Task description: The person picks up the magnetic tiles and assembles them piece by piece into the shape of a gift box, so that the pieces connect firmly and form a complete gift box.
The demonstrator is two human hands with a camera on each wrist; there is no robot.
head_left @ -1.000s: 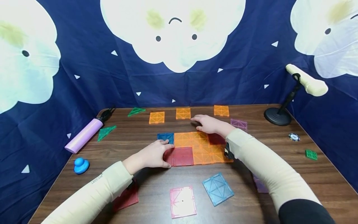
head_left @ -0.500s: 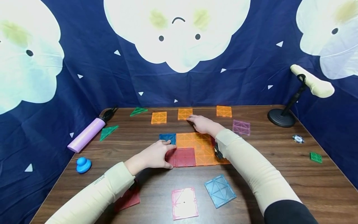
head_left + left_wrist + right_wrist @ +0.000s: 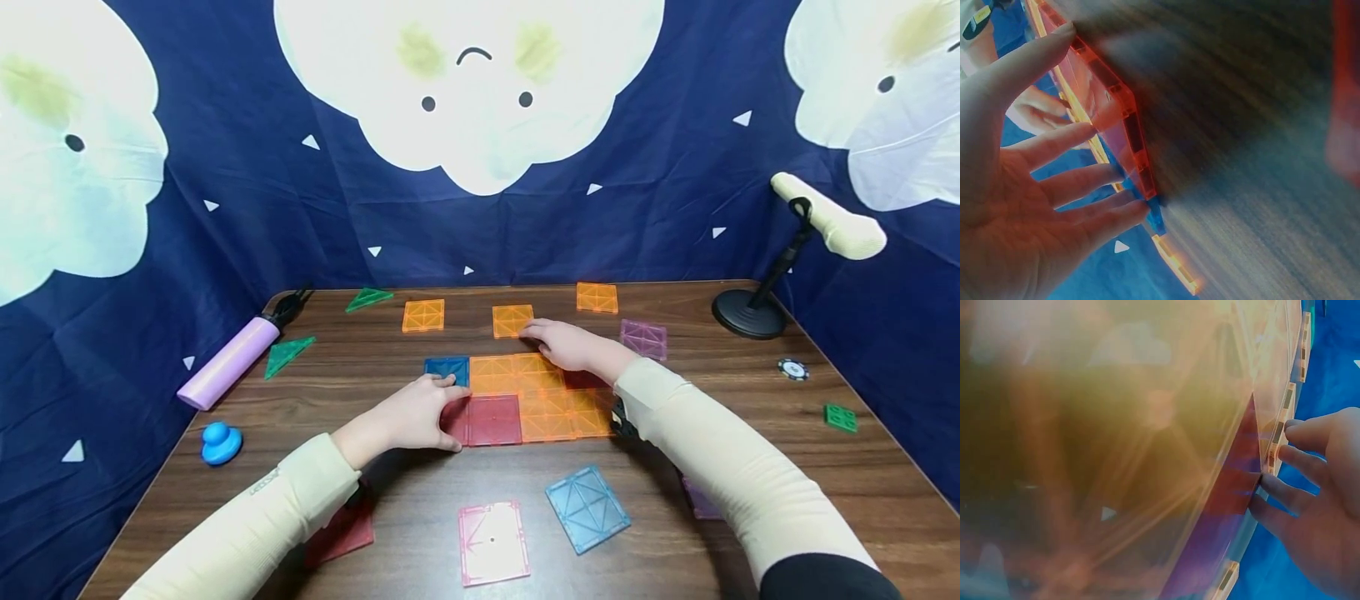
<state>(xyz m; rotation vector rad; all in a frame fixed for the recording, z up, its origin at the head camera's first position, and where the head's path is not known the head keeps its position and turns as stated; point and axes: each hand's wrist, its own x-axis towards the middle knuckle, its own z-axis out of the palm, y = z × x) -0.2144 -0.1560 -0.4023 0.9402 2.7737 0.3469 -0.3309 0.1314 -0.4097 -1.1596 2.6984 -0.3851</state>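
Head view: right hand (image 3: 564,343) lies flat with straight fingers on the near edge of a loose orange tile (image 3: 513,321), which sits just behind the joined tile mat (image 3: 525,398) in the middle of the desk (image 3: 750,433).
Left hand: left hand (image 3: 411,413) rests at the mat's left edge, fingers spread and nearly straight against the red tile (image 3: 1107,103) and the blue tile (image 3: 447,369), pressing rather than gripping.
Right wrist view: fingers (image 3: 1300,464) only touch a tile rim; nothing is pinched.
Handling: the orange tile looks like thin, stiff, light plastic; probably smooth enough to slide on the wood, and hard to lift flat.
Where to hold: judged best pushed from the top face, or pinched at two opposite rims once an edge is tipped up.
Edges: the mat's far edge lies just in front of the tile; the desk's back edge is well apart.
Open room: bare wood lies either side of the tile, between another orange tile (image 3: 423,315) and a purple tile (image 3: 643,338).
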